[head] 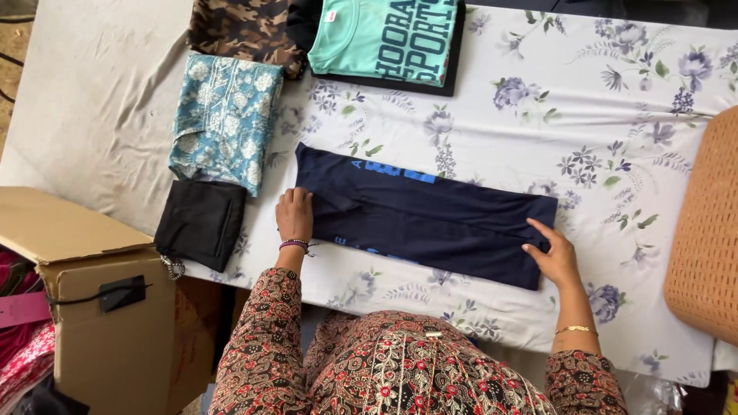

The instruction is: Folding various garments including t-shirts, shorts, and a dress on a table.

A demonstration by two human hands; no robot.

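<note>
Head view: the navy shirt [430, 223] lies on the table [538, 131], folded into a long strip, end folds not yet made. Left hand [294, 215] and right hand [555, 257] press flat at opposite ends, gripping nothing. Folded clothes [223, 115] sit beyond.

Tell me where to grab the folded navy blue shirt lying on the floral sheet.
Probably grip the long folded navy blue shirt at its two short ends, from the near side. It lies flat as a long strip; the left hand and right hand already rest there.
</note>
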